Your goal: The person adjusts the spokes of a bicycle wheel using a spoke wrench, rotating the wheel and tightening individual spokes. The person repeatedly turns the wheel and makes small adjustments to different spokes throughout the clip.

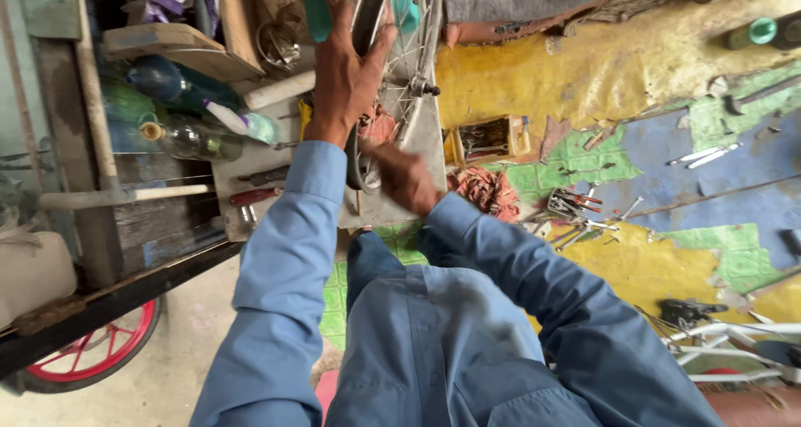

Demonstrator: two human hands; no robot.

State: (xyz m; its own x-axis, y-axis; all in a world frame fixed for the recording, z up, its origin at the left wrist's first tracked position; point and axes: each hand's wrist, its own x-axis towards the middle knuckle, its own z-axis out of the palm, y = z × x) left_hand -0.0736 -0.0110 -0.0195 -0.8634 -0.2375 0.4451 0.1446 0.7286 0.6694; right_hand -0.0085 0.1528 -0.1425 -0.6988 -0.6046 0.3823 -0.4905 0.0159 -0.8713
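A spoked bicycle wheel (413, 39) with a dark rim stands upright in front of me, its hub axle sticking out to the right. My left hand (346, 72) rests flat against the upper rim, fingers spread. My right hand (405, 177) is lower down at the rim's bottom edge, fingers curled on it. Both arms wear light blue sleeves. The wheel's top runs out of view.
A cluttered shelf at left holds bottles (200, 139), a red-handled tool (254, 196) and a white pipe (279, 89). A small yellow box (488, 139), a red rag (488, 189) and loose pliers and wrenches (576, 210) lie on the painted floor. A red wheel (96, 352) sits at lower left.
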